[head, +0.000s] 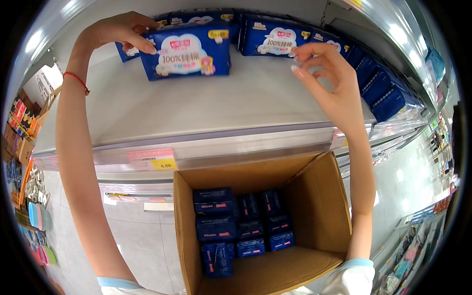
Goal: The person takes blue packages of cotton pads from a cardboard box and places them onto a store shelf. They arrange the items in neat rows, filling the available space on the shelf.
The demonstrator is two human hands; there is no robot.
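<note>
My left hand (129,35) grips the upper left corner of a blue pack of sanitary pads (188,51), thumb across its front. The pack stands upright, slightly tilted, near the back of a white shelf (206,107). Other blue packs line the shelf's rear, partly hidden behind it. With thumb and fingers apart, my right hand (328,70) hovers over the shelf and holds nothing. Its fingertips overlap the lower right of another standing blue pack (273,35) in view; whether they touch it I cannot tell.
Below the shelf edge, an open cardboard box (313,206) holds several blue packs (215,228). Price tags (153,159) sit along the shelf's front rail. More blue packs (387,97) line the right side. Tubs (38,215) and stocked racks flank the tiled floor (140,236).
</note>
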